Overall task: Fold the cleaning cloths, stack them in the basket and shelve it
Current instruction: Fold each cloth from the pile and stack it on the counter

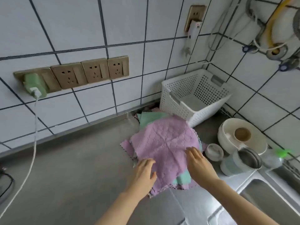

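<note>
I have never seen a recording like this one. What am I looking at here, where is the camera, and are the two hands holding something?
There is no machine: a person works with bare hands, and one camera on the head looks down at a steel counter. The left hand and the right hand lie with straight fingers on a purple cloth, the top of an unfolded pile with green cloths beneath. They press it flat; nothing is gripped. Behind stands a white perforated basket with no cloth in it. To the right are bowls and a sink.

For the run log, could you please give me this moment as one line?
stage: folding not begun | left hand, right hand: flat on top purple cloth | pile: unfolded on steel counter | white basket: empty
</note>
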Available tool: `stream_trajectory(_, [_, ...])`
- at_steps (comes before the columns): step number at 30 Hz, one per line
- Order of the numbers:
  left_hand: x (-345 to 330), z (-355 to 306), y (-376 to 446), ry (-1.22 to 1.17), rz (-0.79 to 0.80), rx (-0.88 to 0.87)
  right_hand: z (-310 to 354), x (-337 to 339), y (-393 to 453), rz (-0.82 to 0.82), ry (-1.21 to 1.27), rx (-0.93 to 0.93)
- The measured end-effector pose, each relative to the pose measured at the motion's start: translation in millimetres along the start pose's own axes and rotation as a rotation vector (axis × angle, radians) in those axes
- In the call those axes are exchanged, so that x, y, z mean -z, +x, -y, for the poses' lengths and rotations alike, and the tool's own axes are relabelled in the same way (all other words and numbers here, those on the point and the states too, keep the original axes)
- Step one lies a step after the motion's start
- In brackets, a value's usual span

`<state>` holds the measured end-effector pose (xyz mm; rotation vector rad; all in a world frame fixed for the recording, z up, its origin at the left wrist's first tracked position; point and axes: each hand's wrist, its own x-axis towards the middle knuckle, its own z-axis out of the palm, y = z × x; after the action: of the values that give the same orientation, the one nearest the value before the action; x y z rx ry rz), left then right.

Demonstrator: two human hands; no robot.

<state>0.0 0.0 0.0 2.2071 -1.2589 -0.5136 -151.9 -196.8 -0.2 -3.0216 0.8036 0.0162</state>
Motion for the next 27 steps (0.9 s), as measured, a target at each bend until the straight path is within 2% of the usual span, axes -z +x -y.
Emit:
stream_trajectory(4, [-42, -27, 24, 0.106, 0.044, 0.009, -28, -16, -1, 0.011, -0.035, 0.052])
stream_trajectory(8, [-74, -28, 36, 0.249, 0.099, 0.014, -33, -24, 0, 0.113, 0.0, 0.08])
stream_trajectory(12, [-88, -22, 41, 0.367, 0.141, 0.05, -39, -32, 7, 0.063, -0.003, 0.101])
stream_trajectory(14, [-91, -22, 41, 0.357, 0.172, 0.094, -44, -33, 11, 0.075, 0.013, 0.109])
stream_trajectory(17, [-93, -21, 43, 0.38, 0.175, 0.071, -52, -30, 17, 0.101, 0.029, 0.152])
stream_trajectory(21, [-78, -27, 46, 0.409, 0.279, 0.061, -58, -16, 25, 0.085, 0.03, 0.187])
stream_trajectory(25, [-66, -28, 51, 0.347, 0.354, 0.092, -58, 15, 41, 0.157, 0.09, 0.159])
stream_trajectory(27, [-60, -28, 55, 0.322, 0.34, 0.098, -57, 30, 52, 0.126, 0.137, 0.12])
